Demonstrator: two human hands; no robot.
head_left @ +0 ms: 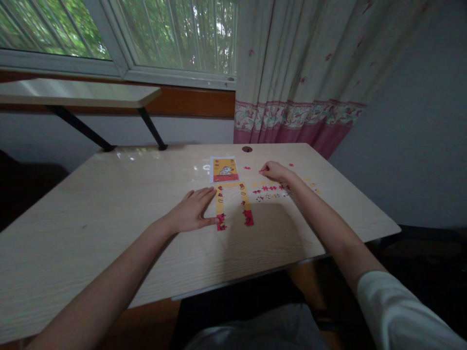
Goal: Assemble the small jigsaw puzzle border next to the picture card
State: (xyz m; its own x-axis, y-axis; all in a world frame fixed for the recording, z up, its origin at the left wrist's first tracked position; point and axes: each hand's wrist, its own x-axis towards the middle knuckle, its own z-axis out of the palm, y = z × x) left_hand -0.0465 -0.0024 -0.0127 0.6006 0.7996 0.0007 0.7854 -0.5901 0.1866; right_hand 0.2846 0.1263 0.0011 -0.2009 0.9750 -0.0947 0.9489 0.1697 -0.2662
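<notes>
A jigsaw puzzle border (248,209) in yellow and red lies on the desk, joined along its top and both sides. My left hand (193,209) rests flat at its left side, fingers spread, with the thumb touching the lower red piece. My right hand (274,171) pinches a small red puzzle piece (261,171) above the loose pieces. Rows of loose red puzzle pieces (273,188) and white patterned puzzle pieces (268,197) lie right of the border, partly hidden by my right arm. Behind the border lies a reference picture (225,169) with a white animal.
Single red pieces (291,165) lie toward the back of the wooden desk (153,262). A raised shelf (91,92) on black legs stands at the back left. Behind the desk are a window (175,39) and a curtain (292,73). A round cable hole (247,149) sits near the back edge.
</notes>
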